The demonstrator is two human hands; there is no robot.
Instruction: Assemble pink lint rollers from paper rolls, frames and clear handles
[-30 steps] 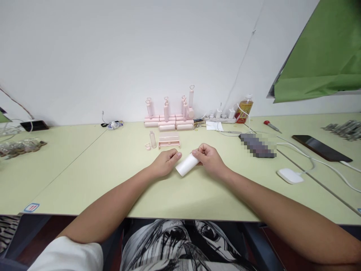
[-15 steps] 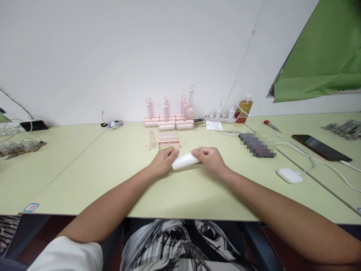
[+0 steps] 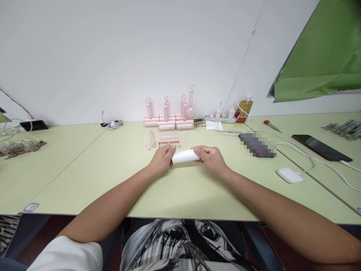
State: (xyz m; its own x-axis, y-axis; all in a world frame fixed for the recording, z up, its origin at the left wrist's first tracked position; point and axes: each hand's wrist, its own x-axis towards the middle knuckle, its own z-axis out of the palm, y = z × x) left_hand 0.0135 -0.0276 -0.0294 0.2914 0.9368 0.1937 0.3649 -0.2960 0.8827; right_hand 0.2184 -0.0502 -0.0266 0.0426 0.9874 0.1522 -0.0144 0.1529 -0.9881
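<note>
A smooth white roll [image 3: 185, 156], like a lint roller refill, lies nearly level between my hands above the table. My left hand [image 3: 161, 159] grips its left end, thumb on top. At the other end my right hand [image 3: 211, 160] is closed on it, also with the thumb above. Just beyond my left hand sits an open pink case [image 3: 169, 137], its lower edge partly covered by my fingers. Left of the case stand a clear pinkish tube [image 3: 152, 139] and a small pink heart-shaped piece [image 3: 147, 146].
Several pink cases [image 3: 167, 125] with heart-topped handles [image 3: 166, 111] stand by the wall. Rightward are a power strip [image 3: 222, 119], a drink bottle [image 3: 244, 109], a screwdriver [image 3: 272, 126], a phone [image 3: 320, 147] and a white charger [image 3: 290, 175] with cables across the table [image 3: 113, 188].
The white roll has turned from a slant to nearly level, its left end rising. My left hand has shifted slightly and now closes around that end.
</note>
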